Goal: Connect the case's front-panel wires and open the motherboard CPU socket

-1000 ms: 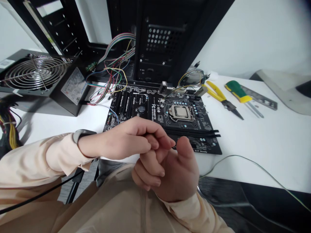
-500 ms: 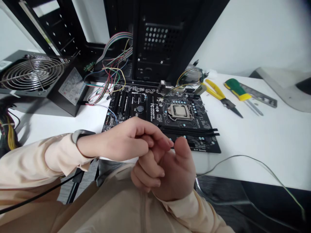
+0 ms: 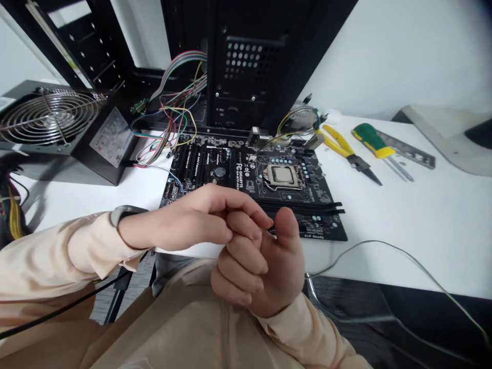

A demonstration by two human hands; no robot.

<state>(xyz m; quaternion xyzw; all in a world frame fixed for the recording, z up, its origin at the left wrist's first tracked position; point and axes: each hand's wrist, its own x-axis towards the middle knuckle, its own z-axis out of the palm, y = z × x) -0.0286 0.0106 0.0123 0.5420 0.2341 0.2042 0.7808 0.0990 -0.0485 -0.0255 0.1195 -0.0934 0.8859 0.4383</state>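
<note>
My left hand point(image 3: 192, 218), with a grey band at the wrist, reaches in from the left. Its thumb and forefinger close around the bent forefinger of my right hand point(image 3: 261, 266). The right palm faces up, its fingers curled in and its thumb raised apart; no object shows in either hand. Just beyond the hands lies a black Gigabyte motherboard point(image 3: 253, 195), its near edge partly hidden by them. A silver processor point(image 3: 280, 176) sits in the socket, and the metal socket frame surrounds it. Two black memory slots point(image 3: 303, 206) run along the near side.
A power supply point(image 3: 111, 138) with a fan grille stands left. Behind the board rises a black computer case point(image 3: 249, 97) with loose coloured wires point(image 3: 169, 128). Yellow-handled pliers point(image 3: 342, 146), a green-and-yellow screwdriver point(image 3: 372, 141) and a metal plate point(image 3: 411, 148) lie right. A thin cable point(image 3: 384, 242) crosses the front edge.
My right hand's fingers have curled a little more and show more plainly below the left hand. The left hand keeps its place at the right forefinger. The view has shifted slightly.
</note>
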